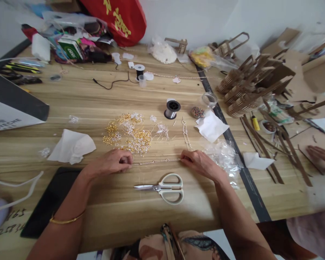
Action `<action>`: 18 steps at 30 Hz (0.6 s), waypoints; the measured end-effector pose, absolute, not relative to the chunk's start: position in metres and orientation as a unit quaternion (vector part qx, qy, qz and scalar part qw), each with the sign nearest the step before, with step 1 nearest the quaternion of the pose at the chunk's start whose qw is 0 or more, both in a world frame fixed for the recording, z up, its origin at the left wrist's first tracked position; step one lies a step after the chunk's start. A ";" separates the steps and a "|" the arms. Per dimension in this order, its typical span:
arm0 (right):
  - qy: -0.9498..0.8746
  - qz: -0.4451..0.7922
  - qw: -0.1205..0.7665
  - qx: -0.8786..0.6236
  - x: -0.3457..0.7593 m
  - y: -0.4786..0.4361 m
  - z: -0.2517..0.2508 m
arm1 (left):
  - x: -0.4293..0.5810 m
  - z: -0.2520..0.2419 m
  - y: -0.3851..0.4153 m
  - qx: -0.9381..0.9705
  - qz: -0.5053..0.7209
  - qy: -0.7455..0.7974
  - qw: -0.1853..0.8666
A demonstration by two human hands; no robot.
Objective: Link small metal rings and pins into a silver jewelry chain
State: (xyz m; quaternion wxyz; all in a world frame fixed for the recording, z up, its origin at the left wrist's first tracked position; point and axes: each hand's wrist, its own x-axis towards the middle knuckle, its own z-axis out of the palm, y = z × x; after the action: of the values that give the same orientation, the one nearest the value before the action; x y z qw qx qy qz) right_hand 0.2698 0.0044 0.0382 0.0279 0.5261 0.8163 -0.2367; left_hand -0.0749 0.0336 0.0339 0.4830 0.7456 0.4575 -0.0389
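Observation:
A thin chain (155, 161) with small links and beads stretches nearly straight just above the wooden table. My left hand (116, 160) pinches its left end, and my right hand (196, 161) pinches the other. Below the chain lie scissors (168, 187) with pale handles, blades pointing left. Just beyond my left hand spreads a pile of gold and silver jewellery findings (137, 139). Another chain (185, 133) lies on the wood past my right hand. Short silver pins (161, 130) are scattered between that chain and the pile.
A wire spool (171, 109) stands behind the pins. White paper (211, 126) and clear plastic bags (223, 159) lie at right; a crumpled tissue (72, 146) and a black tablet-like slab (52, 202) at left. Small woven baskets (239, 97) crowd the back right. Another person's hand (322, 155) rests far right.

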 end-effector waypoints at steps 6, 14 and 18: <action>0.810 -0.249 0.025 0.530 0.268 0.005 0.038 | -0.076 0.034 0.033 0.761 -0.042 0.460 0.455; 0.808 -0.266 0.011 0.526 0.270 0.003 0.044 | -0.075 0.043 0.032 0.773 -0.042 0.466 0.428; 0.811 -0.254 0.018 0.526 0.270 0.000 0.046 | -0.071 0.044 0.031 0.773 -0.033 0.479 0.414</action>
State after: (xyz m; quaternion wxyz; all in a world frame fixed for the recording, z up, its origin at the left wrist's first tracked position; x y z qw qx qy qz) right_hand 0.2701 0.0003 0.0464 0.0182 0.5263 0.8111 -0.2543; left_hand -0.0710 0.0309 0.0436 0.4135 0.7735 0.4792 -0.0334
